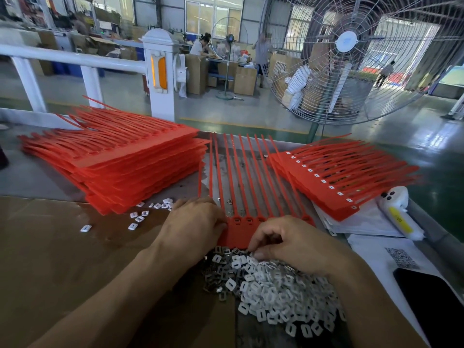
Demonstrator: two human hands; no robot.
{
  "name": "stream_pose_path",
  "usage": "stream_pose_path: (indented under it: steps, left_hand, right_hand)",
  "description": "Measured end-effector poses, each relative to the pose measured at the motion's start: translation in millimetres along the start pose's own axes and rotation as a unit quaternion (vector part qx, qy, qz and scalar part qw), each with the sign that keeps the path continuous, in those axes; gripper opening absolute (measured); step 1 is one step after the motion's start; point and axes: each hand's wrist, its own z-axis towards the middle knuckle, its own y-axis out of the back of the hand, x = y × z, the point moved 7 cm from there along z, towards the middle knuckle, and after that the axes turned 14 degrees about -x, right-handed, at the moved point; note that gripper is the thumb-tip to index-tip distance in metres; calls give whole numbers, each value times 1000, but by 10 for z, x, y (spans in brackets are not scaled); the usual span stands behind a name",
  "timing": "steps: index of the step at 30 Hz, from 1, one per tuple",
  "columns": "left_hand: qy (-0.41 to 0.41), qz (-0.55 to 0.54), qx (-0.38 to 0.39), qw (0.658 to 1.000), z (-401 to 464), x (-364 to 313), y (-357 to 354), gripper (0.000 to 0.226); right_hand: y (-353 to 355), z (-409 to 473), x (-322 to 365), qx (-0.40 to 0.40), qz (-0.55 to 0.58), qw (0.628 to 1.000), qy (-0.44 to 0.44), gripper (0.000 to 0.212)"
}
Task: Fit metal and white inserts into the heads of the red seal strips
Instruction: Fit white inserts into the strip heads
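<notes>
A red sheet of joined seal strips [238, 187] lies in front of me, tails pointing away, its row of heads [242, 221] nearest me. My left hand [193, 222] rests curled on the left end of that row, fingertips against the heads. My right hand [288, 241] hovers over the near edge of the sheet, its fingertips pinching into a heap of white inserts [281, 295] and grey metal inserts [218, 272]. What the fingers hold is hidden.
A tall stack of red strip sheets [120, 162] lies at the left, a smaller stack with white inserts fitted [334, 182] at the right. Loose white inserts [140, 218] are scattered near the left stack. A white device [399, 212], papers and a dark phone [437, 307] lie right. A large fan [344, 59] stands beyond the table.
</notes>
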Motion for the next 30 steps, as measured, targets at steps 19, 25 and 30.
stream_pose_path:
  steps: [19, 25, 30]
  left_hand:
    - [23, -37, -7, 999, -48, 22, 25, 16]
    - [-3, -24, -30, 999, -34, -3, 68, 20]
    - [10, -106, -41, 993, -11, -59, 82, 14]
  right_hand:
    - [29, -30, -11, -15, -10, 1000, 11, 11]
    - [111, 4, 0, -63, 79, 995, 17, 5]
    - [136, 85, -19, -141, 180, 974, 5, 10]
